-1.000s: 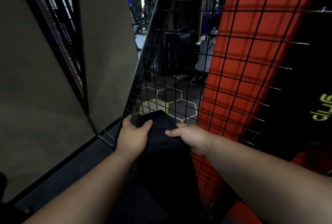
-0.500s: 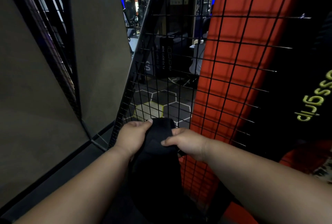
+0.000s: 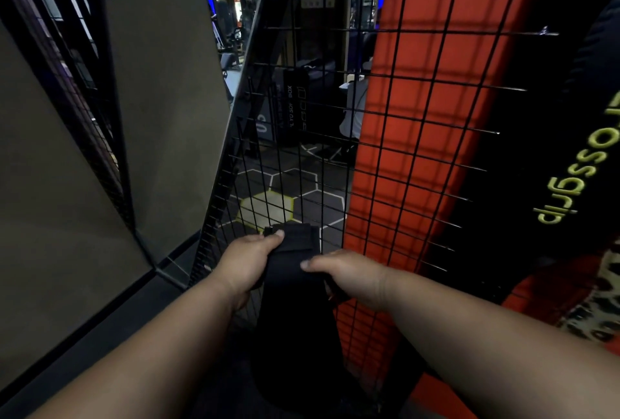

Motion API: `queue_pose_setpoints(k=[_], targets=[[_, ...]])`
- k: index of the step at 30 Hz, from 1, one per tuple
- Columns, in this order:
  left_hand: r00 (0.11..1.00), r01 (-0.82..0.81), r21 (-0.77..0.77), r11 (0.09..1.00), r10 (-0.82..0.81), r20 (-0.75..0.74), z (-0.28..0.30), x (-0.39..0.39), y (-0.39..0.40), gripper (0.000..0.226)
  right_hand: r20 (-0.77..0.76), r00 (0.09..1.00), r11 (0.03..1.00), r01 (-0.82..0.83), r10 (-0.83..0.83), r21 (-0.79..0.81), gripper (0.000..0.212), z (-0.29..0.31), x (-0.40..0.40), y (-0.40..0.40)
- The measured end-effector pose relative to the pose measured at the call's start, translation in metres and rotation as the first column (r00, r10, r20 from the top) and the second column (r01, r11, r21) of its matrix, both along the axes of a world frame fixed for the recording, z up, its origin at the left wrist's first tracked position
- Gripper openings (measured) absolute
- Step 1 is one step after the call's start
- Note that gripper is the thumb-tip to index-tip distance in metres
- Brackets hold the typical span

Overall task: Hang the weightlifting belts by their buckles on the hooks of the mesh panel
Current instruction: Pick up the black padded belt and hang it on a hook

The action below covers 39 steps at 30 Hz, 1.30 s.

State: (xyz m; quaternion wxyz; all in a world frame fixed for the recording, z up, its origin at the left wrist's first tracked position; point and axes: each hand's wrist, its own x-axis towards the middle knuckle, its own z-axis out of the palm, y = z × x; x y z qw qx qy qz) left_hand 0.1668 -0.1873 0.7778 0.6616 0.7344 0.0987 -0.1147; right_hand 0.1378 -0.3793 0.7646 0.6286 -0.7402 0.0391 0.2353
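Dim gym floor with hexagon markings showed through black mesh panel [image 3: 335, 116]. Black belt [image 3: 295, 301] sat at 6 o'clock against the mesh. Left hand [image 3: 246, 261] gripped its top left edge, right hand [image 3: 349, 272] pinched the right edge. Red-black pad [image 3: 419, 116] stood at 2 o'clock behind the mesh.

The belt [image 3: 295, 284] is black. The mesh panel [image 3: 335, 116] is black. Behind it hangs a red and black belt [image 3: 419, 116] with yellow letters.
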Motion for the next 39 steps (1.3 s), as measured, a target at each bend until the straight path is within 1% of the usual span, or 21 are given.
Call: queue_pose_setpoints(k=[2,4,5,7,9,12,14,16,19,20,22,23,24,25,27,29,30,32,36,38,39], targets=[[0.999,0.047,-0.02,0.999,-0.047,0.024,0.001,-0.005,-0.003,0.038,-0.032,0.989,0.986,0.146,-0.144,0.086,0.043,0.002,0.002,-0.001],[0.994,0.102,-0.008,0.995,-0.102,0.033,0.0,-0.01,-0.007,0.018,-0.036,0.97,0.961,0.243,-0.241,0.132,0.042,0.007,0.007,-0.004],[0.991,0.127,-0.002,0.992,-0.127,0.038,0.0,-0.013,-0.009,0.014,-0.023,0.962,0.951,0.271,-0.271,0.149,0.041,0.01,0.009,-0.005],[0.985,0.157,0.018,0.987,-0.158,0.074,-0.001,-0.016,-0.011,0.019,0.001,0.949,0.935,0.31,-0.315,0.174,0.041,0.011,0.015,-0.006],[0.986,0.128,0.043,0.991,-0.132,0.106,-0.001,-0.014,-0.01,0.03,-0.007,0.948,0.929,0.313,-0.318,0.199,0.038,0.013,0.016,-0.004],[0.994,0.051,0.025,0.998,-0.053,0.091,0.011,-0.009,-0.007,0.028,0.011,0.959,0.936,0.275,-0.284,0.219,0.04,0.017,0.009,-0.001],[0.994,0.051,0.014,0.999,-0.052,0.095,0.017,-0.005,-0.007,0.029,0.061,0.975,0.966,0.199,-0.211,0.163,0.028,0.015,0.002,0.0],[0.987,0.052,0.0,0.999,-0.051,0.15,0.018,-0.002,-0.008,0.023,0.088,0.979,0.975,0.172,-0.186,0.141,0.021,0.012,-0.005,0.003],[0.978,0.074,-0.005,0.997,-0.071,0.196,0.018,-0.001,-0.011,0.022,0.139,0.946,0.943,0.263,-0.293,0.203,0.015,0.016,-0.013,0.007],[0.975,0.081,-0.002,0.997,-0.079,0.206,0.018,-0.001,-0.013,0.022,0.192,0.919,0.933,0.313,-0.344,0.176,0.018,0.018,-0.013,0.006],[0.97,0.103,-0.004,0.995,-0.099,0.223,0.02,0.002,-0.016,0.024,0.363,0.84,0.906,0.421,-0.404,0.035,0.04,0.024,-0.014,0.003],[0.97,0.116,-0.022,0.993,-0.108,0.218,0.022,0.005,-0.017,0.023,0.471,0.792,0.884,0.464,-0.388,-0.053,0.049,0.027,-0.015,0.001],[0.969,0.127,-0.038,0.991,-0.116,0.217,0.024,0.007,-0.019,0.023,0.572,0.749,0.858,0.493,-0.335,-0.142,0.053,0.031,-0.015,-0.001],[0.966,0.142,-0.044,0.989,-0.128,0.225,0.025,0.01,-0.021,0.022,0.645,0.717,0.832,0.508,-0.264,-0.224,0.051,0.034,-0.016,-0.004],[0.951,0.178,-0.03,0.984,-0.164,0.261,0.029,0.012,-0.026,0.02,0.722,0.675,0.796,0.517,-0.153,-0.314,0.034,0.039,-0.019,-0.008],[0.939,0.192,-0.027,0.981,-0.176,0.296,0.03,0.014,-0.031,0.02,0.771,0.63,0.751,0.554,-0.097,-0.359,0.019,0.041,-0.022,-0.011],[0.938,0.2,-0.038,0.979,-0.18,0.298,0.03,0.016,-0.033,0.02,0.8,0.597,0.713,0.587,-0.061,-0.383,0.016,0.041,-0.022,-0.013],[0.939,0.209,-0.04,0.977,-0.189,0.288,0.027,0.018,-0.036,0.02,0.831,0.555,0.647,0.62,0.037,-0.444,0.016,0.041,-0.024,-0.017],[0.914,0.228,0.037,0.973,-0.227,0.336,0.022,0.02,-0.041,0.023,0.807,0.535,0.557,0.601,0.252,-0.573,0.016,0.046,-0.03,-0.023],[0.898,0.21,0.041,0.977,-0.209,0.387,0.025,0.018,-0.044,0.043,0.812,0.5,0.525,0.625,0.299,-0.578,0.016,0.049,-0.033,-0.025],[0.879,0.189,0.092,0.978,-0.21,0.429,0.028,0.017,-0.043,0.054,0.82,0.489,0.525,0.634,0.298,-0.568,0.015,0.051,-0.034,-0.025]])
